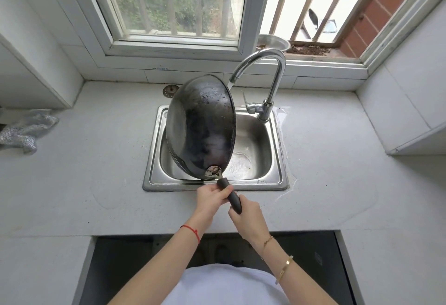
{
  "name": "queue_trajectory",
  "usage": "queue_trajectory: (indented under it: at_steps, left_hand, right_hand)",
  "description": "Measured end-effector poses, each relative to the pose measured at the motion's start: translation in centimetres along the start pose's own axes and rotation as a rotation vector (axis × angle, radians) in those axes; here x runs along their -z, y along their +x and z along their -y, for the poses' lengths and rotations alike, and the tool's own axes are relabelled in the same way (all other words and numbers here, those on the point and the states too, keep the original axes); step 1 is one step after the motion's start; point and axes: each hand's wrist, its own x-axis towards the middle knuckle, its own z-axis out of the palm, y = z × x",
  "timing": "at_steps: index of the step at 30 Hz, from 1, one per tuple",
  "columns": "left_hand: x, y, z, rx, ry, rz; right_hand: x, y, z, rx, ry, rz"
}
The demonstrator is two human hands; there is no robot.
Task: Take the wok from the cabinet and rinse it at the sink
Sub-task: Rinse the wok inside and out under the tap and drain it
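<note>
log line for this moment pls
stage: rinsing | wok: tilted on edge over sink | faucet: running | left hand, right hand: grip handle

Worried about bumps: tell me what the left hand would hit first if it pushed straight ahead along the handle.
Likely the wok itself, at its handle bracket; the left hand grips just below it. Depth is uncertain.

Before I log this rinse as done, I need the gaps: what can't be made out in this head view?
- Wok inner bowl: faces away, only its underside shows.
- Sink drain: hidden behind the wok.
- Where the faucet stream lands: hidden by the wok rim.
- Cloth: cut off by the left edge.
</note>
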Motion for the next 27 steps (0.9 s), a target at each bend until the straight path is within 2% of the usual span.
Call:
queue_trajectory:
  at_steps: [8,17,24,27]
  left_hand:
    - [0.5,0.6,0.6,-0.051,0.082,0.019]
    - [0.2,2.0,-0.5,-0.096,0.171,0.012]
    - [0.8,2.6,-0.8,-0.041,0.013,-0.008]
    - [0.9,2.5,-0.5,-0.014,0.032,-0.004]
  right_hand:
    - [-1.2,0.1,-0.6,-0.095,0.260,0.078]
    - [-1.2,1.6,-0.1,-0.099,0.371,0.066]
    - [-2.4,2.6,1.0,-0.113,0.469,0.059]
    - [-2.8,2.6,0.8,-0.119,0.485,0.049]
